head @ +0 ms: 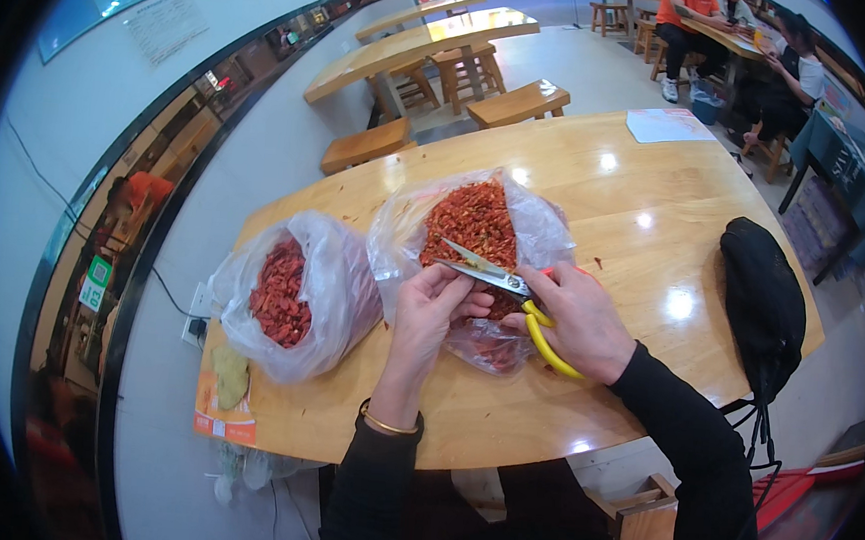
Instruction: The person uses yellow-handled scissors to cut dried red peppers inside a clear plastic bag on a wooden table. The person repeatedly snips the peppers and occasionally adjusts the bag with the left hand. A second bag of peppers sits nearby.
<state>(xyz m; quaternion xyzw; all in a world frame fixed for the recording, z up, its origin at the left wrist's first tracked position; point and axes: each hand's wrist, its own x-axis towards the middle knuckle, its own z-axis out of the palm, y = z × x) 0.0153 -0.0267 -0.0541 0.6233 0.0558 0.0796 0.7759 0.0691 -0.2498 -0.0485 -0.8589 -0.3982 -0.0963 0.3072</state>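
My right hand grips scissors with yellow and red handles, their blades parted and pointing left. Close below the blades, the fingertips of my left hand are pinched together; anything between them is hidden. Both hands are over the near side of an open clear plastic bag full of cut dried red chili pieces. To the left stands a second plastic bag, its mouth open on larger dried red chilies.
The wooden table carries a black cloth bag at right, a paper sheet at the far edge, and a yellowish item on an orange printed sheet at left. Wooden stools stand beyond; people sit at the back right.
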